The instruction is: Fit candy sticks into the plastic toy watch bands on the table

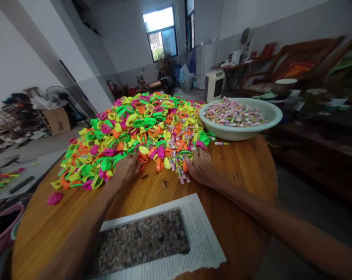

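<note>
A large heap of plastic toy watches (140,124) in pink, green, yellow and orange covers the far part of the round wooden table. At its near edge, my left hand (126,168) has its fingers curled against an orange toy watch (142,158). My right hand (200,165) rests at the heap's right front, thumb and fingers apart. It touches small wrapped candy sticks (178,165) that lie loose among the watches, its fingertips partly lost among them. More such sticks fill a pale plastic basin (241,133) behind my right hand.
Nearest me on the wooden table (240,167), a speckled stone slab (143,239) lies on a printed paper sheet (206,233). One pink piece (55,198) sits apart at left. A pink tub (6,233) stands low left; a wooden bench (292,58) is behind right.
</note>
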The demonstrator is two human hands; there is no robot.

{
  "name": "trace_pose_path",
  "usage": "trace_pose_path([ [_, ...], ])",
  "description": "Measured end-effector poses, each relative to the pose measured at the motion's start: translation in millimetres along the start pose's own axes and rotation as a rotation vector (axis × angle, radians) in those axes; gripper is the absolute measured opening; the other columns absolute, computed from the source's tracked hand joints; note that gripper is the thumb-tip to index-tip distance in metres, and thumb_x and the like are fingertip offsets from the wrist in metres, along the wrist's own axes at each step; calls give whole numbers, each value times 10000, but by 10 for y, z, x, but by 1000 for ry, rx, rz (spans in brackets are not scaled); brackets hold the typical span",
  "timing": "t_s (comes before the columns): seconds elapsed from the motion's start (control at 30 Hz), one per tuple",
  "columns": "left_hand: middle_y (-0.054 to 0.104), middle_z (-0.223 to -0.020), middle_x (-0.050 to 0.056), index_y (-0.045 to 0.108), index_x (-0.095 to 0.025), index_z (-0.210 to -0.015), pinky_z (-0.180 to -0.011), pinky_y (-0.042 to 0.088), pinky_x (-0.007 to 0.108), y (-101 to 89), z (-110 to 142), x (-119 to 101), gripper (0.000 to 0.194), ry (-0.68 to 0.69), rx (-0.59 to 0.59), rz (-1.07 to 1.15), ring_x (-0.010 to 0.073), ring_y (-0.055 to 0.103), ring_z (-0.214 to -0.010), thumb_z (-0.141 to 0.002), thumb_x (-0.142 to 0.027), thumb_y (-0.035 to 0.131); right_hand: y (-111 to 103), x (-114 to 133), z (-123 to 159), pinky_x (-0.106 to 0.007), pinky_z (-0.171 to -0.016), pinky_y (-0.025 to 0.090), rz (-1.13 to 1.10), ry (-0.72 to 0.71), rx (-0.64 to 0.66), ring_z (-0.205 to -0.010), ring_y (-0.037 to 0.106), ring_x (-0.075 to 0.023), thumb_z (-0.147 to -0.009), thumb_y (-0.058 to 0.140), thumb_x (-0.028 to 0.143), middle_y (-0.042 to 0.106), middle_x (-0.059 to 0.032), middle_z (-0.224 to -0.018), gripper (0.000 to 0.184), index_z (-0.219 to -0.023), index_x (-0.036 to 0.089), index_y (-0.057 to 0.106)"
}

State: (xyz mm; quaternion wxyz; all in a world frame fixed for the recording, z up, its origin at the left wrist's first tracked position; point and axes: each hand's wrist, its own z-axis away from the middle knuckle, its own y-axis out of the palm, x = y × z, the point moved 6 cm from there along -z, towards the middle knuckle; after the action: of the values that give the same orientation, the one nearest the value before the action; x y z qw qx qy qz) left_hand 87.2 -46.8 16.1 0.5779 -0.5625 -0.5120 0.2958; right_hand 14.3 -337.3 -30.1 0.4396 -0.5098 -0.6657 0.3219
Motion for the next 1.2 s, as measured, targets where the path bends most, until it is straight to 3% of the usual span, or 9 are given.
trace_pose_path([
  [0.13, 656, -1168, 144, 520, -170, -1358, -646, 467, 328, 36, 18, 11, 500, 21, -34, 8, 293, 680, -923, -964, -457, 408, 4, 270, -37, -503, -1046, 343, -5, 48, -33, -1281, 430, -363, -1016, 311, 485, 418, -280, -1423, 605, -1390, 33, 458],
  [0.3, 673, -1133, 146, 579, -157, -1250, -685, 480, 327, 42, 12, 64, 465, 1, -67, 64, 290, 680, -922, -936, -477, 455, 108, 588, -108, -580, -1039, 330, -20, 111, -20, -1255, 467, -407, -995, 328, 525, 407, -301, -1440, 662, -1440, 44, 418],
  [0.47, 685, -1073, 141, 619, -157, -1122, -744, 479, 336, 43, 12, 123, 397, -66, -70, 138, 294, 666, -957, -904, -455, 474, 33, 622, -89, -519, -1012, 384, -55, 54, 59, -1212, 512, -371, -1000, 309, 559, 465, -251, -1393, 613, -1357, 100, 502],
  [0.63, 701, -899, 94, 632, -162, -976, -712, 463, 305, -3, 85, 219, 286, -128, -122, 314, 243, 659, -825, -816, -351, 489, -278, 316, -32, -303, -921, 447, 36, 14, 117, -1128, 568, -219, -1030, 307, 475, 549, -127, -1302, 441, -1290, 204, 539],
  [0.8, 696, -799, 81, 635, -154, -856, -647, 449, 286, -61, 295, 366, 240, -190, -145, 441, 216, 636, -724, -745, -302, 483, -543, -322, -101, -335, -828, 463, 218, 189, 178, -1080, 599, -271, -983, 435, 298, 565, -194, -1233, 317, -1201, 120, 579],
  [0.9, 700, -813, 72, 664, -143, -908, -646, 447, 274, -75, 441, 413, 268, -207, -123, 446, 199, 632, -729, -764, -290, 492, -514, -719, -222, -363, -815, 458, 255, 238, 268, -1052, 618, -299, -941, 528, 263, 588, -238, -1177, 303, -1152, 57, 597],
  [1.03, 703, -868, 81, 677, -117, -1019, -655, 450, 271, -104, 606, 399, 328, -211, -109, 455, 181, 622, -734, -823, -301, 490, -297, -1032, -379, -386, -851, 479, 258, 178, 373, -1007, 617, -234, -904, 597, 232, 639, -131, -1118, 180, -1033, 113, 636],
  [1.1, 702, -836, 70, 694, -121, -987, -638, 446, 265, -142, 668, 290, 307, -165, -82, 485, 169, 615, -705, -840, -290, 485, -255, -1092, -390, -375, -837, 478, 247, 161, 363, -967, 620, -219, -887, 612, 223, 654, -118, -1079, 135, -976, 129, 650],
  [1.2, 700, -770, 47, 717, -140, -939, -610, 437, 258, -197, 701, 15, 270, -57, -29, 538, 157, 606, -659, -842, -266, 498, -301, -1109, -348, -343, -744, 431, 184, 153, 277, -905, 641, -246, -821, 648, 180, 679, -175, -981, 74, -862, 130, 684],
])
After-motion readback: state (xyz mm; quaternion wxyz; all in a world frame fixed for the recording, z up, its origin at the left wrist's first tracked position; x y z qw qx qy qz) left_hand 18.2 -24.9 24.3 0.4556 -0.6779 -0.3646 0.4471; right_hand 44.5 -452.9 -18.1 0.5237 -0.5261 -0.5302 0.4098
